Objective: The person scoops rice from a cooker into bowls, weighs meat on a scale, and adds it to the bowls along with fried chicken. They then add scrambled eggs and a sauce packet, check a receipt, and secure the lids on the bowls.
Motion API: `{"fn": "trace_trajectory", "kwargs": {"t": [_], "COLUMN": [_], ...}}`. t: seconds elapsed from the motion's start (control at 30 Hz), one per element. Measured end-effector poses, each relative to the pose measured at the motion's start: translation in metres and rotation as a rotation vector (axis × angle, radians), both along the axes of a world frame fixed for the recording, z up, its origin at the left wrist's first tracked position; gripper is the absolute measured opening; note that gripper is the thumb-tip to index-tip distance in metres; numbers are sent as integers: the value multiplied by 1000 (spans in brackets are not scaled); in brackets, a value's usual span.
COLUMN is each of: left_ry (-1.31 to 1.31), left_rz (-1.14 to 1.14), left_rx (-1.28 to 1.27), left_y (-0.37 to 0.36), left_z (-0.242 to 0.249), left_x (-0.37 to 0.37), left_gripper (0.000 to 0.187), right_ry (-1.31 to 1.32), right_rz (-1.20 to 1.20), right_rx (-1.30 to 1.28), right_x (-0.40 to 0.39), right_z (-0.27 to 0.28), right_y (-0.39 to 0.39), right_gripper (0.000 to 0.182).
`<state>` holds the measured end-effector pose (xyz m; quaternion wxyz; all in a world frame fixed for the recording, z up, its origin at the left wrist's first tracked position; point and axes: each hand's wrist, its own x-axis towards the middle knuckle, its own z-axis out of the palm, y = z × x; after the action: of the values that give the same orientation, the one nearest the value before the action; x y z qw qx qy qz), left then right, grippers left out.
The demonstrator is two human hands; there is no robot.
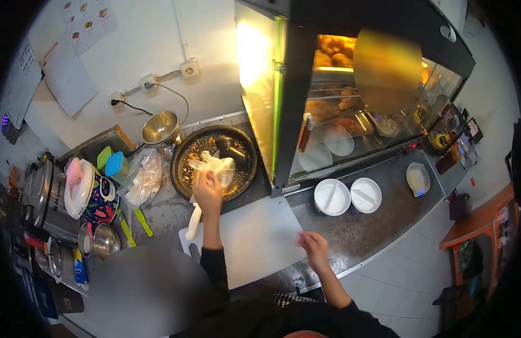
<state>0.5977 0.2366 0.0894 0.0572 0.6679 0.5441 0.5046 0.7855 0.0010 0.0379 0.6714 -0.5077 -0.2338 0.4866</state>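
Observation:
My left hand (208, 194) is over the near rim of a large dark pan (252, 163), its fingers drawn together at the edge of a crumpled clear plastic bag (220, 168). Brown crumbs and bits of food lie around the bag in the pan. My right hand (315, 250) hangs over the right edge of a white cutting board (255, 236), fingers loosely bent, with nothing visible in it. A knife with a white handle (194, 221) lies at the board's left corner, partly behind my left forearm.
Two white divided bowls (332, 197) stand before a lit glass display cabinet (280, 112) holding fried food. Left of the pan are a metal bowl (160, 128), a bag of pale food (145, 180), green-handled utensils (142, 222) and a patterned pot (97, 203). The counter's curved edge runs along the right.

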Motion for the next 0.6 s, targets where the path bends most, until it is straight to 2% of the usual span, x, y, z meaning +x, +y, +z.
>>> {"fn": "trace_trajectory", "kwargs": {"t": [0.03,0.07,0.13,0.2,0.23,0.3,0.4,0.43,0.53,0.57,0.6], "left_ry": [-79,-160,-125,-171,-178,-193,-195,-170,-155,-161,-177], "left_rz": [-51,-102,-246,-333,-374,-314,-232,-214,-214,-226,-270], "left_rx": [13,23,57,62,65,-4,-21,-22,-9,-3,-11], "left_y": [-30,-59,-110,-147,-156,-175,-196,-203,-224,-232,-241], "left_z": [7,9,4,5,0,-2,-6,-7,-4,-2,3], "left_x": [11,23,47,77,90,113,158,175,229,248,267], "left_gripper": [8,10,14,11,11,13,14,13,10,9,10], "right_ry": [43,121,201,276,357,510,699,672,997,1013,1101], "right_rz": [132,255,282,337,312,267,326,350,655,585,626], "right_rx": [44,215,249,98,155,269,306,288,431,350,407], "right_x": [-12,-20,-30,-17,-10,11,63,80,134,149,164], "right_z": [22,31,49,34,36,40,38,32,30,33,37], "right_y": [19,39,70,89,89,85,73,72,71,71,71], "right_gripper": [24,25,25,26,27,30,35,45,58,69,66]}}
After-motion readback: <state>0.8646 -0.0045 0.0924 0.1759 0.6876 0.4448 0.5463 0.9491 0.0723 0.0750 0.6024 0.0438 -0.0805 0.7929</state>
